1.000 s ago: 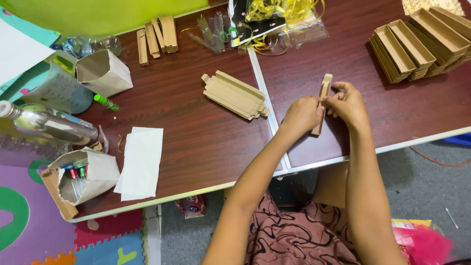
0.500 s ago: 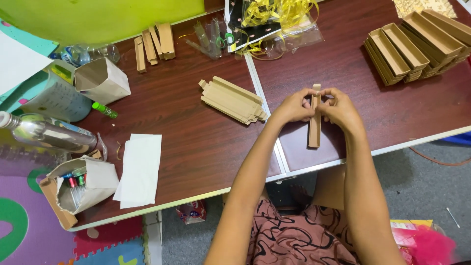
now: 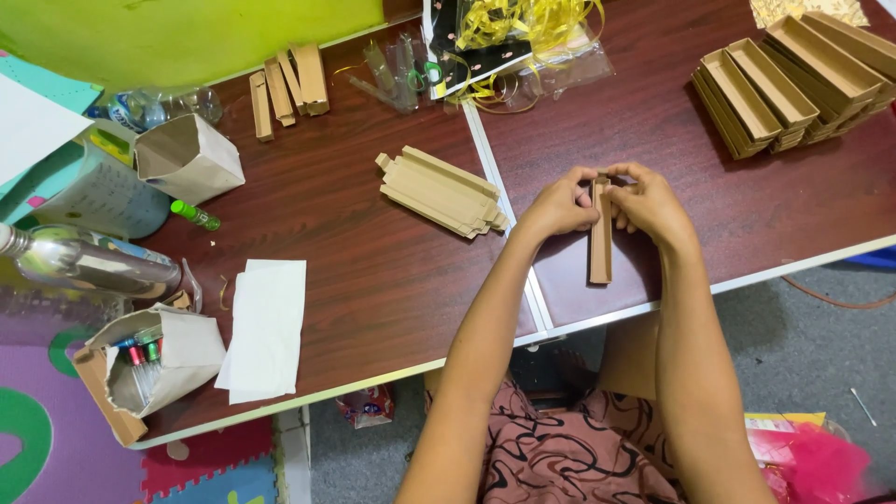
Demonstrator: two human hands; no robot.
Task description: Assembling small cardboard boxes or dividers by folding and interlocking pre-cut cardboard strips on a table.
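Brown cardboard strip (image 3: 601,245), long, narrow and folded lengthwise, hangs toward the person from between both hands; left hand (image 3: 558,206) and right hand (image 3: 651,203) pinch its far end.

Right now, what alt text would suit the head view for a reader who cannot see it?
Both hands, left and right, pinch the top of a narrow cardboard strip over a brown table. Flat cardboard pieces lie left of it, finished trays at upper right.
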